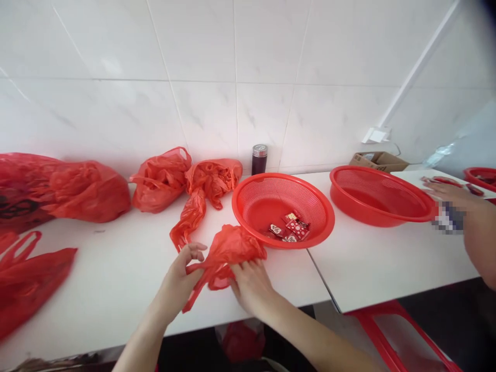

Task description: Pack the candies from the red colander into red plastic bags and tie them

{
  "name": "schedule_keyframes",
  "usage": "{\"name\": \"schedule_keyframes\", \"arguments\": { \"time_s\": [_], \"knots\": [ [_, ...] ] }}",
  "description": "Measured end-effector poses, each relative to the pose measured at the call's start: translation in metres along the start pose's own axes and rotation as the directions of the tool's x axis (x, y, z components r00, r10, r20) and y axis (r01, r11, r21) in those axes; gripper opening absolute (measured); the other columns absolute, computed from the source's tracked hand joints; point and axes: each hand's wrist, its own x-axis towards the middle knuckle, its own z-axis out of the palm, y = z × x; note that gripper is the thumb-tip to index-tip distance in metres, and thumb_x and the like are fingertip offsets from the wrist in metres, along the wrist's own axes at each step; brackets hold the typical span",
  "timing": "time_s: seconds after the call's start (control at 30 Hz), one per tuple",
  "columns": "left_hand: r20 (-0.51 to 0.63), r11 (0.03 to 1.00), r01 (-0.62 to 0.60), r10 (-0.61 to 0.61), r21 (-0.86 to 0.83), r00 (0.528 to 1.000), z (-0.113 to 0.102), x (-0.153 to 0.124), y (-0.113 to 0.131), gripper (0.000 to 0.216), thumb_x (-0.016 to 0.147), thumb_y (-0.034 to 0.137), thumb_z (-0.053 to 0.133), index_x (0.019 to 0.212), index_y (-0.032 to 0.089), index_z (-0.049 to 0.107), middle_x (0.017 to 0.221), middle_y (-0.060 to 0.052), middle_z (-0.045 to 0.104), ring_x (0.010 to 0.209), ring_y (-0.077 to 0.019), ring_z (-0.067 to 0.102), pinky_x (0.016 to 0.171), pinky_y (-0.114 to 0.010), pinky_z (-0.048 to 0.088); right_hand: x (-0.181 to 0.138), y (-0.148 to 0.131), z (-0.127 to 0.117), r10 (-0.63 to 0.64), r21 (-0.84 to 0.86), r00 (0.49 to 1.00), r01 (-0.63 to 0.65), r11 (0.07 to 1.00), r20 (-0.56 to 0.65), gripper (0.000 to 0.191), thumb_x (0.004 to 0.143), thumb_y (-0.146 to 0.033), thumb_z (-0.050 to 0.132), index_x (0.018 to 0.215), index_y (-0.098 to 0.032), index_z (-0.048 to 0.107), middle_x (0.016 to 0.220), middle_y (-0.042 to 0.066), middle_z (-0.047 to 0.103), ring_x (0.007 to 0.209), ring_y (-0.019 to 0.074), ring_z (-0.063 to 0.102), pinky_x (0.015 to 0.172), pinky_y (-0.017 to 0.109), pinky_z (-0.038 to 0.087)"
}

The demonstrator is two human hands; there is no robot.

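Note:
A small red plastic bag (pixel 228 250) lies bunched on the white table (pixel 116 279) just in front of me. My left hand (pixel 182 276) pinches the bag's handle end, fingers curled on the plastic. My right hand (pixel 250 284) grips the bag's lower right side, fingers pressed into it. Right behind the bag stands a red mesh basket (pixel 248 199) with a few small red wrapped sweets (pixel 290 230) in its bottom.
Other red bags lie along the wall: a big one (pixel 65 191) at left, two crumpled ones (pixel 186 181) in the middle, one flat bag (pixel 27 279) near left. A dark flask (pixel 259 159) stands at the back. A second red basket (pixel 380 196) sits right, near another person's arm (pixel 465 217).

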Motion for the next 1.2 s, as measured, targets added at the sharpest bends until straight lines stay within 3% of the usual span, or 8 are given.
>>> {"name": "schedule_keyframes", "arguments": {
  "time_s": [0.2, 0.3, 0.4, 0.57, 0.7, 0.83, 1.03, 1.2],
  "knots": [
    [0.046, 0.968, 0.086, -0.099, 0.234, 0.994, -0.049, -0.006, -0.024, 0.022, 0.078, 0.042, 0.065, 0.079, 0.02, 0.066, 0.061, 0.003, 0.056, 0.059, -0.0139, 0.051, 0.055, -0.022, 0.038, -0.005, 0.039, -0.029, -0.012, -0.155, 0.998, 0.02, 0.988, 0.055, 0.045, 0.084, -0.026, 0.057, 0.129, -0.029, 0.055, 0.107, 0.007, 0.069, 0.102, 0.0253, 0.06, 0.103, 0.047, 0.027],
    [-0.137, 0.981, 0.125, -0.146, -0.148, 0.98, -0.056, -0.004, -0.033, 0.024, 0.075, 0.042, 0.07, 0.084, 0.019, 0.067, 0.063, 0.003, 0.059, 0.061, -0.0134, 0.054, 0.058, -0.02, 0.044, -0.009, 0.057, -0.047, 0.027, -0.21, 0.997, -0.01, 0.978, 0.076, 0.057, 0.083, -0.02, 0.053, 0.139, -0.032, 0.045, 0.12, 0.008, 0.064, 0.111, 0.0259, 0.057, 0.099, 0.043, 0.034],
    [-0.142, 0.765, 0.119, -0.266, -0.633, 0.953, -0.046, -0.001, -0.037, 0.013, 0.075, 0.026, 0.072, 0.082, 0.017, 0.067, 0.075, 0.0, 0.068, 0.069, -0.0144, 0.062, 0.067, -0.023, 0.053, -0.01, 0.079, -0.061, 0.095, -0.273, 0.994, -0.076, 0.959, 0.056, 0.062, 0.084, -0.015, 0.045, 0.144, -0.032, 0.039, 0.132, 0.006, 0.058, 0.113, 0.0267, 0.057, 0.092, 0.041, 0.042],
    [-0.079, 0.491, 0.156, -0.424, -0.857, 0.902, -0.014, 0.004, -0.027, 0.015, 0.084, 0.006, 0.054, 0.077, 0.014, 0.065, 0.071, -0.002, 0.067, 0.058, -0.011, 0.063, 0.058, -0.022, 0.056, -0.023, 0.083, -0.1, 0.195, -0.243, 0.967, -0.152, 0.958, 0.162, 0.069, 0.08, -0.02, 0.051, 0.147, -0.027, 0.034, 0.126, 0.008, 0.062, 0.098, 0.0276, 0.064, 0.079, 0.039, 0.049],
    [-0.103, 0.578, 0.186, -0.43, -0.794, 0.897, 0.009, 0.001, -0.013, 0.008, 0.086, 0.013, 0.056, 0.083, 0.013, 0.064, 0.073, -0.004, 0.069, 0.058, -0.0144, 0.065, 0.052, -0.026, 0.056, -0.039, 0.029, -0.132, 0.032, 0.056, 0.999, -0.034, 0.998, 0.032, 0.048, 0.087, -0.026, 0.051, 0.134, -0.031, 0.05, 0.119, 0.003, 0.065, 0.095, 0.018, 0.064, 0.083, 0.03, 0.048],
    [-0.011, 0.607, 0.244, -0.385, -0.756, 0.923, 0.027, -0.011, 0.003, 0.007, 0.084, 0.018, 0.061, 0.087, 0.013, 0.065, 0.077, -0.007, 0.071, 0.063, -0.0184, 0.068, 0.057, -0.029, 0.058, -0.028, -0.013, -0.112, -0.239, 0.193, 0.971, 0.235, 0.953, -0.005, 0.03, 0.088, -0.014, 0.047, 0.109, -0.025, 0.065, 0.095, 0.001, 0.069, 0.084, 0.013, 0.062, 0.08, 0.024, 0.047],
    [0.111, 0.503, 0.356, -0.453, -0.788, 0.885, -0.002, -0.035, 0.018, 0.038, 0.068, 0.021, 0.076, 0.105, 0.023, 0.066, 0.089, -0.004, 0.074, 0.075, -0.0215, 0.072, 0.066, -0.029, 0.06, -0.003, 0.051, -0.084, -0.224, -0.095, 0.932, 0.259, 0.961, 0.284, 0.06, 0.068, -0.022, 0.073, 0.127, -0.023, 0.058, 0.134, 0.012, 0.055, 0.126, 0.0322, 0.044, 0.108, 0.049, 0.026],
    [0.189, 0.694, 0.396, -0.358, -0.601, 0.914, -0.023, -0.04, -0.006, 0.027, 0.06, 0.022, 0.083, 0.085, 0.023, 0.073, 0.083, -0.004, 0.075, 0.071, -0.0209, 0.072, 0.064, -0.026, 0.058, -0.008, 0.08, -0.128, -0.132, 0.09, 0.853, 0.101, 0.991, 0.505, 0.07, 0.065, -0.018, 0.071, 0.131, -0.035, 0.055, 0.132, 0.003, 0.059, 0.119, 0.0265, 0.054, 0.101, 0.039, 0.039]
  ]
}}
